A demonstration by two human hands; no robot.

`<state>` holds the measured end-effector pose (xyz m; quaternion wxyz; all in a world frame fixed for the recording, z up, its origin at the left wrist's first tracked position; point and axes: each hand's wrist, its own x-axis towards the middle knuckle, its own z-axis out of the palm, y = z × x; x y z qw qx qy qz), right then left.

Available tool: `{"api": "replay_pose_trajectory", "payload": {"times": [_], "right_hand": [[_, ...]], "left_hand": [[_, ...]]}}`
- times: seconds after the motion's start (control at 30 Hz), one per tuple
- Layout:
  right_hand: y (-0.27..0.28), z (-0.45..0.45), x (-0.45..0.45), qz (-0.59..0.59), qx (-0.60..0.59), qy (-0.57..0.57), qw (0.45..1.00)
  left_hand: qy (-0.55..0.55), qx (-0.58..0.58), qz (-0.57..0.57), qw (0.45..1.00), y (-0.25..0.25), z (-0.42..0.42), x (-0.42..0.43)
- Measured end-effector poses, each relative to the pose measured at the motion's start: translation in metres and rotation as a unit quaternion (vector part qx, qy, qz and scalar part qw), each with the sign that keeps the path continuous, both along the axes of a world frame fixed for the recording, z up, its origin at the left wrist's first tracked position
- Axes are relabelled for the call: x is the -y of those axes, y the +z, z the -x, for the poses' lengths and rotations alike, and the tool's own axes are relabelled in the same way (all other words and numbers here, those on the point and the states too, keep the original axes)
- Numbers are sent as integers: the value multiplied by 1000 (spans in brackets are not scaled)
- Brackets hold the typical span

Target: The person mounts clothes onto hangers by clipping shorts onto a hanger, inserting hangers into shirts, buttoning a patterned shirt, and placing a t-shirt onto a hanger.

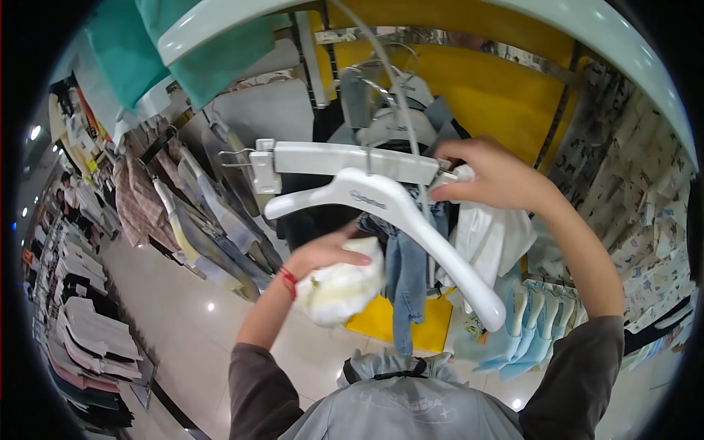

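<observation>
My left hand [328, 253], with a red string bracelet at the wrist, grips a bunched cream-white garment [341, 287]; part of it is blurred. My right hand [493, 172] pinches the right-end clip of a white clip hanger [345, 159]. That hanger is nearly level, its other clip [264, 169] bare at the left. A white shoulder hanger [392, 209] hangs tilted in front of it, its right arm sloping down. Between my hands hangs a light-blue denim garment [405, 279]. Just below my right hand is a white garment [491, 238]; how it is held is hidden.
Behind my hands is a yellow wall panel [491, 95] with hangers and dark clothes. Garments on a rack [213, 198] hang at the left, and light-blue clothes on hangers [528, 330] at the lower right. Printed clothes [623, 161] line the right side. Overhead curves a white rail [213, 29].
</observation>
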<state>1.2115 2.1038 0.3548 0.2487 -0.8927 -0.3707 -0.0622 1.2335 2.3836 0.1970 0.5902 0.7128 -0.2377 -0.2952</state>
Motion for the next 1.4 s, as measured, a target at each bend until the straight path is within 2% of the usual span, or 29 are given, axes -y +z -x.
{"api": "replay_pose_trajectory", "payload": {"times": [0.07, 0.13, 0.23, 0.3, 0.37, 0.43, 0.47, 0.6, 0.63, 0.7, 0.73, 0.8, 0.83, 0.87, 0.9, 0.97, 1.0, 1.03, 1.07, 1.1, 1.13, 1.17, 1.23, 1.27, 1.4], "right_hand": [[2, 2, -3, 10, -2, -30, 999], [1, 9, -4, -40, 60, -52, 996], [6, 30, 4, -75, 140, -127, 979], [13, 51, 6, -108, 184, -189, 959], [20, 75, 18, -113, 158, -237, 952], [30, 106, 27, -104, 237, -194, 946], [31, 123, 31, -138, 259, -187, 938], [52, 158, -7, -211, 298, -129, 922], [52, 158, -23, -176, 332, -158, 913], [52, 156, -58, -119, 372, -215, 895], [52, 156, -76, -98, 378, -244, 887], [55, 153, -104, -72, 374, -226, 896], [59, 144, -111, -48, 386, -176, 904], [62, 136, -120, -30, 376, -161, 912], [66, 129, -129, -13, 366, -145, 919], [72, 116, -149, 8, 305, -181, 935], [76, 109, -157, 21, 276, -197, 940], [75, 96, -160, 20, 302, -183, 935], [70, 80, -163, 20, 328, -169, 929], [67, 69, -167, 21, 354, -156, 922], [68, 64, -174, 28, 312, -167, 935], [66, 57, -177, 37, 304, -155, 939], [59, 46, -180, 53, 285, -131, 948], [57, 45, -181, 52, 267, -127, 954], [52, 43, -180, 50, 229, -136, 963]], "left_hand": [[55, -68, 72, 994, -14, 4, 12], [133, -103, 156, 973, -25, 3, 20], [163, -71, 235, 956, -28, 1, 9], [177, -39, 220, 959, -30, -6, -13], [219, 52, 180, 958, -20, -9, -33], [168, 195, 117, 959, -18, -28, -59], [185, 220, 114, 951, -28, -40, -67], [133, 230, 122, 956, -26, -66, -88], [150, 271, 98, 946, -14, -65, -87], [108, 226, 140, 958, 14, -60, -87], [76, 188, 187, 961, 10, -70, -92], [53, 155, 191, 968, 13, -73, -95], [44, 139, 192, 970, 17, -72, -98], [10, 71, 259, 963, 4, -82, -100], [8, 59, 260, 964, 1, -86, -100], [8, 35, 259, 965, 2, -89, -91], [-29, -100, 354, 929, 18, -76, -82], [-30, -221, 361, 905, 20, -80, -74], [-111, -110, 301, 941, 26, -81, -79], [-118, -37, 259, 958, 45, -62, -80], [-123, 36, 217, 968, 65, -43, -81], [-167, 72, 176, 968, 59, -57, -84], [-123, 164, 81, 975, 93, -33, -79], [-96, 209, 70, 971, 97, -28, -79], [-21, 260, 95, 961, 98, -15, -80]]}}
